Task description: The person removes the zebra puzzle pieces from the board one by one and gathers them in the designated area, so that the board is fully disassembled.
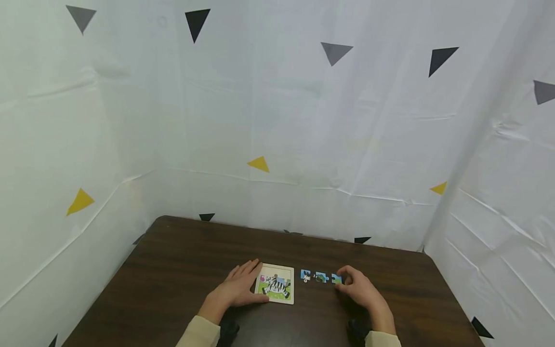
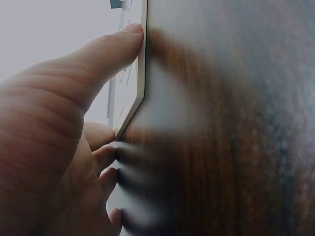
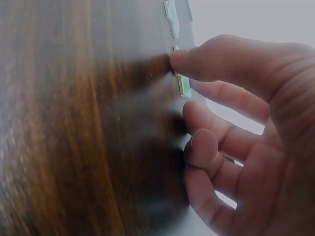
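Observation:
A zebra jigsaw board (image 1: 279, 298) with a pale wooden frame lies on the dark table, with a plain pale area at its top. My left hand (image 1: 238, 285) rests at the board's left side, fingers stretched to its far left corner. In the left wrist view, the thumb (image 2: 110, 51) touches the board's near edge. To the right, my right hand (image 1: 362, 290) holds a blue-and-green puzzle piece (image 1: 336, 279) between thumb and index finger, low at the tabletop. The other right fingers (image 3: 202, 147) are bent beside it, touching the table.
Between board and right hand lie two loose puzzle pieces, one with a zebra's head (image 1: 305, 275) and one with a green bush (image 1: 321, 277). The brown wooden table (image 1: 195, 250) reaches back to a white curtain (image 1: 282, 120) with coloured triangles, which also hangs at both sides.

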Tool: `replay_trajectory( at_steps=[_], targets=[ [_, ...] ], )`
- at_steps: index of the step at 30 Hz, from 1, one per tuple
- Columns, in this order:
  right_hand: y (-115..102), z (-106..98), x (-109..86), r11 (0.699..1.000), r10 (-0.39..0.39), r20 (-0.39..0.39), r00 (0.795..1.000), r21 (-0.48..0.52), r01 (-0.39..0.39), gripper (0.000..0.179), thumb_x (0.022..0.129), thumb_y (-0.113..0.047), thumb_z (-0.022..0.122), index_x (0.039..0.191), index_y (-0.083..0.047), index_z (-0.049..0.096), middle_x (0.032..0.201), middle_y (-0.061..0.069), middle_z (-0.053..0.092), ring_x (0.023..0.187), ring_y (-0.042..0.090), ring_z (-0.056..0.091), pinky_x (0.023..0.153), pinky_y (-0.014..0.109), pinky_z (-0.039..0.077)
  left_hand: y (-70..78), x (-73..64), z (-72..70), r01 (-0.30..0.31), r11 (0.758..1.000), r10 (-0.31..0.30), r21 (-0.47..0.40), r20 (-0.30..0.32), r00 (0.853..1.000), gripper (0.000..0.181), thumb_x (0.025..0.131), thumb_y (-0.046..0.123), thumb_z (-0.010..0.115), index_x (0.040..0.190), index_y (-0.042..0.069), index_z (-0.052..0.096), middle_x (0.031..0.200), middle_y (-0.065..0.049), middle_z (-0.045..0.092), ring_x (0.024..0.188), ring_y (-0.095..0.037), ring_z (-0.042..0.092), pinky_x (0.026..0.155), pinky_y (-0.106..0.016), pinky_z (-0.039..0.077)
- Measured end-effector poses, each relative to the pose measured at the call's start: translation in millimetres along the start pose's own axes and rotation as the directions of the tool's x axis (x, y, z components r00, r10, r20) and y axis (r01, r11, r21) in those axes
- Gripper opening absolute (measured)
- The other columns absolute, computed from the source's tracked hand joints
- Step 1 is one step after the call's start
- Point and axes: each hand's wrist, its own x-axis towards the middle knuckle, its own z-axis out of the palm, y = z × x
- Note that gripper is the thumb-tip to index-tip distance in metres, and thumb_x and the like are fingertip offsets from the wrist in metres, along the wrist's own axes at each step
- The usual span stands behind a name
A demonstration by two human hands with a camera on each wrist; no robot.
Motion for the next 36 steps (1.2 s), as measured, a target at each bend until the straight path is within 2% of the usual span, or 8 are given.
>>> replay_trajectory(
  at_steps=[8, 14, 21, 25, 28, 32, 34, 36],
  targets=[
    [-4, 3, -4.4, 1.0, 0.002, 0.003, 1.0, 0.018, -0.002, 0.031, 0.097, -0.012, 0.079, 0.126, -0.008, 0.07, 0.082, 0.005, 0.059, 0.069, 0.02, 0.051, 0.062, 0.035, 0.041, -5.2, -1.0, 1.4, -0.009, 1.0, 0.009, -0.001, 0.004, 1.0, 0.108, 0.091, 0.066, 0.077, 0.171, 0.009, 0.03, 0.179, -0.014, 0.026, 0.166, -0.038, 0.024, 0.134, -0.064, 0.015],
    [-6, -2, -6.6, 1.0, -0.001, 0.015, 1.0, 0.014, 0.001, 0.039, 0.099, -0.018, 0.079, 0.134, -0.007, 0.067, 0.088, 0.006, 0.065, 0.074, 0.02, 0.056, 0.066, 0.036, 0.045, -5.6, -1.4, 2.4, -0.01, 1.0, 0.01, -0.003, -0.006, 1.0, 0.109, 0.091, 0.067, 0.076, 0.171, 0.009, 0.03, 0.179, -0.014, 0.027, 0.166, -0.037, 0.023, 0.134, -0.064, 0.015],
    [-12, -1, -7.2, 1.0, 0.001, -0.021, 1.0, 0.001, -0.001, 0.035, 0.102, -0.02, 0.075, 0.133, -0.005, 0.067, 0.084, 0.006, 0.066, 0.069, 0.019, 0.056, 0.063, 0.036, 0.045, -2.2, -2.3, 5.3, -0.002, 1.0, 0.002, 0.004, -0.005, 1.0, 0.108, 0.091, 0.066, 0.077, 0.17, 0.008, 0.031, 0.178, -0.014, 0.028, 0.166, -0.037, 0.025, 0.133, -0.064, 0.018],
    [-36, 13, -2.5, 0.997, -0.08, -0.023, 0.997, -0.023, 0.079, 0.033, 0.101, -0.02, 0.076, 0.13, -0.007, 0.069, 0.085, 0.003, 0.066, 0.07, 0.018, 0.056, 0.063, 0.036, 0.046, 0.1, -4.6, 2.6, 0.007, 1.0, -0.007, 0.001, -0.017, 1.0, 0.108, 0.09, 0.064, 0.079, 0.17, 0.008, 0.032, 0.178, -0.015, 0.029, 0.166, -0.037, 0.026, 0.133, -0.064, 0.018],
    [-63, 34, 1.4, 0.984, -0.168, 0.035, 0.985, -0.052, 0.17, 0.033, 0.099, -0.022, 0.078, 0.128, -0.009, 0.071, 0.088, 0.001, 0.068, 0.073, 0.016, 0.058, 0.065, 0.036, 0.048, -1.1, -4.7, 1.8, 0.015, 1.0, -0.015, 0.003, -0.028, 0.999, 0.107, 0.089, 0.063, 0.081, 0.169, 0.008, 0.034, 0.177, -0.015, 0.031, 0.165, -0.038, 0.027, 0.133, -0.065, 0.019],
    [-101, 66, 7.6, 0.959, -0.265, 0.163, 0.95, -0.06, 0.278, 0.032, 0.101, -0.026, 0.076, 0.128, -0.01, 0.072, 0.088, 0.0, 0.068, 0.071, 0.015, 0.058, 0.062, 0.035, 0.048, -5.3, -3.5, 0.0, 0.018, 1.0, -0.018, 0.008, -0.037, 0.999, 0.107, 0.089, 0.064, 0.08, 0.168, 0.008, 0.035, 0.177, -0.015, 0.031, 0.165, -0.038, 0.028, 0.132, -0.065, 0.02],
    [-116, 80, 11.9, 0.951, -0.289, 0.215, 0.933, -0.049, 0.306, 0.032, 0.102, -0.027, 0.074, 0.129, -0.01, 0.072, 0.089, 0.001, 0.069, 0.07, 0.015, 0.059, 0.062, 0.036, 0.048, -8.7, -0.5, 0.0, 0.013, 1.0, -0.013, -0.002, -0.036, 0.999, 0.107, 0.089, 0.066, 0.079, 0.169, 0.009, 0.035, 0.177, -0.014, 0.03, 0.165, -0.038, 0.026, 0.132, -0.065, 0.019],
    [-127, 92, 16.0, 0.948, -0.295, 0.241, 0.924, -0.05, 0.316, 0.032, 0.102, -0.028, 0.074, 0.129, -0.011, 0.072, 0.09, 0.001, 0.07, 0.071, 0.015, 0.061, 0.062, 0.037, 0.05, -13.3, 4.6, 3.3, 0.0, 1.0, 0.0, -0.007, -0.039, 0.999, 0.108, 0.089, 0.07, 0.076, 0.169, 0.01, 0.034, 0.178, -0.013, 0.029, 0.166, -0.038, 0.025, 0.132, -0.066, 0.018]
  ],
)
